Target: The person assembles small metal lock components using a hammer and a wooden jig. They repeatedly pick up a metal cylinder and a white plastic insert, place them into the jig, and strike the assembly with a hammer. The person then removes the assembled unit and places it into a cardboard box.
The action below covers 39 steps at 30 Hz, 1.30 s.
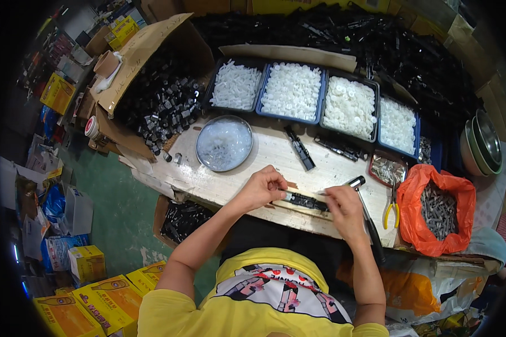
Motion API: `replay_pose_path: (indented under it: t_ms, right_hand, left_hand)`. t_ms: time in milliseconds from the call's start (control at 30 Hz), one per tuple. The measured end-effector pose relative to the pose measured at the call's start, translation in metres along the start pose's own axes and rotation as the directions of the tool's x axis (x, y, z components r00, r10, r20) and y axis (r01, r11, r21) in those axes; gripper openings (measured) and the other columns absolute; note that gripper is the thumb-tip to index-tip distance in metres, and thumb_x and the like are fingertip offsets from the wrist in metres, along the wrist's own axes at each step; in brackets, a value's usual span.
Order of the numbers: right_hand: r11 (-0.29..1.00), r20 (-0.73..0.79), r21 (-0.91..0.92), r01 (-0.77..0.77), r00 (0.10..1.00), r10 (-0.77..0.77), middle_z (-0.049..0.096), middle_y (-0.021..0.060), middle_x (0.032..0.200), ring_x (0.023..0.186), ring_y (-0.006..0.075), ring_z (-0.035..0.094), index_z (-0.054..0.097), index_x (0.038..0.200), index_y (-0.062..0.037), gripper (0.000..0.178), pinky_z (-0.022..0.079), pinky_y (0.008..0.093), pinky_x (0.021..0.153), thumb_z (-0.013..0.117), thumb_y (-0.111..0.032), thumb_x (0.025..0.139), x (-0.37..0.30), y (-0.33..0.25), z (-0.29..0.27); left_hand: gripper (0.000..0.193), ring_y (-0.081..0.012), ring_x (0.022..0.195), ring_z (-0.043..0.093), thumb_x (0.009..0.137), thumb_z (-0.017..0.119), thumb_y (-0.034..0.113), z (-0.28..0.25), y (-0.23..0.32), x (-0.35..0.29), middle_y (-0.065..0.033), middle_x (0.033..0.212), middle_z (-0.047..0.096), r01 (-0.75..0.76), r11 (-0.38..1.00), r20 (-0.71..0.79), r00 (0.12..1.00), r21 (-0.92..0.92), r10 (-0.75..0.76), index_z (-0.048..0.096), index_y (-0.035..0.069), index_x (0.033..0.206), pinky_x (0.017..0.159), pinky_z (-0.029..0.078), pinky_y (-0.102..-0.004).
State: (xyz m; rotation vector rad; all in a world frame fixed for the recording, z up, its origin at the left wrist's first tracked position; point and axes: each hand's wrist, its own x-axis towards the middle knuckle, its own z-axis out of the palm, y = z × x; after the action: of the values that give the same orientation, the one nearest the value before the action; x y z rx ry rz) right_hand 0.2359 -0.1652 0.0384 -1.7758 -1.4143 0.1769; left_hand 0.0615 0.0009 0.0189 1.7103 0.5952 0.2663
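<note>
A long narrow black plastic assembly (306, 201) with small fittings lies in a pale holder at the table's near edge. My left hand (260, 191) is closed, its fingertips pinched at the assembly's left end, where a small pale piece shows. At the other end, my right hand (344, 208) has its fingers bent down onto the assembly and thumb close in; its fingertips are partly hidden. A hammer (367, 210) with a black grip lies just right of my right hand. Further back rest a similar black assembly (301, 149) and another dark one (340, 148).
Behind stand trays of small white plastic parts (292, 90). A round metal dish (224, 163) holds translucent bits. At right are yellow-handled pliers (392, 216), a red bag (413, 196) of grey pieces, and stacked bowls (483, 143). A carton (146, 53) of black parts stands left.
</note>
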Motion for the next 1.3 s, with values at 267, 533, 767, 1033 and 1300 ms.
replay_pose_path:
  t_ms: [267,533,767,1033,1300]
  right_hand:
    - [0.730,-0.167,-0.634,-0.255,0.967,0.194,0.058,0.0176,0.078,0.076,0.0336,0.056,0.060,0.079,0.0003,0.010,0.043,0.0425,0.067,0.059,-0.004,0.070,0.029,0.085,-0.068]
    - [0.645,-0.012,-0.698,-0.312,0.905,0.425,0.059,0.0160,0.084,0.084,0.0336,0.055,0.062,0.082,-0.0023,0.015,0.043,0.0444,0.072,0.057,-0.004,0.068,0.046,0.113,-0.068]
    - [0.717,-0.115,-0.646,-0.262,0.962,0.248,0.057,0.0126,0.081,0.082,0.0312,0.052,0.062,0.077,-0.0046,0.008,0.038,0.0426,0.070,0.058,-0.007,0.071,0.030,0.122,-0.078]
    - [0.779,-0.182,-0.586,-0.221,0.973,0.139,0.055,0.0089,0.077,0.083,0.0283,0.050,0.063,0.075,-0.0074,0.009,0.035,0.0409,0.070,0.063,-0.004,0.066,0.026,0.116,-0.078]
    - [0.975,-0.148,-0.182,0.131,0.976,-0.159,0.056,0.0045,0.074,0.075,0.0225,0.051,0.064,0.074,-0.0086,0.013,0.036,0.0341,0.068,0.067,-0.002,0.064,0.044,0.023,-0.041]
  left_hand:
    - [0.025,-0.0258,0.069,0.058,0.070,0.069,0.019,-0.027,0.049,0.102,-0.0145,0.076,0.058,-0.150,0.749,-0.293,0.857,0.646,0.424,0.062,0.002,0.087,0.060,0.046,-0.0345]
    - [0.017,-0.0317,0.069,0.060,0.068,0.068,0.016,-0.036,0.053,0.172,-0.0171,0.073,0.062,0.054,0.611,-0.281,0.917,0.790,0.282,0.062,0.001,0.073,0.062,0.046,-0.0388]
    - [0.013,-0.0287,0.063,0.061,0.066,0.065,0.011,-0.054,0.061,0.168,-0.0176,0.067,0.061,-0.099,0.856,-0.334,0.893,0.508,0.301,0.064,0.000,0.073,0.060,0.047,-0.0340]
    - [0.006,-0.0072,0.048,0.049,0.076,0.062,0.006,-0.057,0.072,0.129,-0.0012,0.064,0.053,-0.051,0.866,-0.259,0.961,-0.497,-0.092,0.058,0.002,0.079,0.039,0.040,-0.0205]
    - [0.007,-0.0126,0.054,0.057,0.079,0.057,0.001,-0.003,0.054,0.063,-0.0100,0.071,0.059,0.096,0.549,0.072,0.995,-0.830,-0.066,0.055,0.000,0.086,0.040,0.045,-0.0253]
